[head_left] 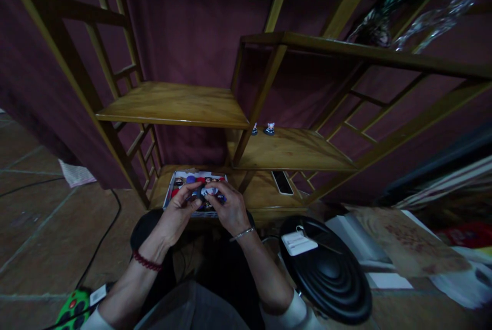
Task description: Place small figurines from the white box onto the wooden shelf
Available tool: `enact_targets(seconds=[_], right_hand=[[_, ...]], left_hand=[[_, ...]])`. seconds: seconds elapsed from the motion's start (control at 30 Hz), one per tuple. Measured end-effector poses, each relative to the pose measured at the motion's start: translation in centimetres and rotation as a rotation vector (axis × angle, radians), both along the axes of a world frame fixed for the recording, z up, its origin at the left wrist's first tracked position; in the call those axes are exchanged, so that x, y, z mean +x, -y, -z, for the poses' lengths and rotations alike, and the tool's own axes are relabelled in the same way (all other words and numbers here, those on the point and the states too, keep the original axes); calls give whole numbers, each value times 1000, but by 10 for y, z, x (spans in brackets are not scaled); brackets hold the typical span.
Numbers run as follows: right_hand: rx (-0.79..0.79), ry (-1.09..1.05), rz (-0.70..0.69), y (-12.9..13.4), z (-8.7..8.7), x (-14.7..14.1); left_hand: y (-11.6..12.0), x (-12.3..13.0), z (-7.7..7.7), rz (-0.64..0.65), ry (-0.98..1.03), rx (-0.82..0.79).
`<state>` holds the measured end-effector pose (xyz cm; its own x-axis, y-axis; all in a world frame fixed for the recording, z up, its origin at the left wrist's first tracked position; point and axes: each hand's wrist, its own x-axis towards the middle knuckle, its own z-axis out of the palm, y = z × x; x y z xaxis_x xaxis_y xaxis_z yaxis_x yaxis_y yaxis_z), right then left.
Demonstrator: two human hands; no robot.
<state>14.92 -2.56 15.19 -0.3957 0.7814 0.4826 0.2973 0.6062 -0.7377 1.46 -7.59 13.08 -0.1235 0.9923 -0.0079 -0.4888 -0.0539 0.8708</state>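
Small figurine held between both hands, just above an open white box on the lowest wooden shelf. The piece is compact, with a pale, bluish-white portion toward the right and a darker grey-blue portion toward the left; its finer features are too small, and too much covered by the fingers, to make out. The left hand pinches the darker side between thumb and fingertips; the right hand pinches the pale side with thumb and bent fingers. Beneath the hands, the box contains other small coloured pieces set close together, among them a rounded blue-violet one and several with red parts. On the next shelf, above and to the right, two small figures with white and dark markings stand on dark bases, one partly hidden by an upright post. A dark-screened phone lies to the right of the box
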Motion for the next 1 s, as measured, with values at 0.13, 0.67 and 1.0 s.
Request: enact_targets(seconds=[0.13,0.67,1.0], right_hand=[[-9,8,10,1,-1,0],[-81,-50,11,-1,2,1],[-133,-84,62,1,9,0]], left_hand=[[1,1,0,-5,-27,3],[1,2,-4,-25,-153,7],[3,7,-11,-57,-148,-14]])
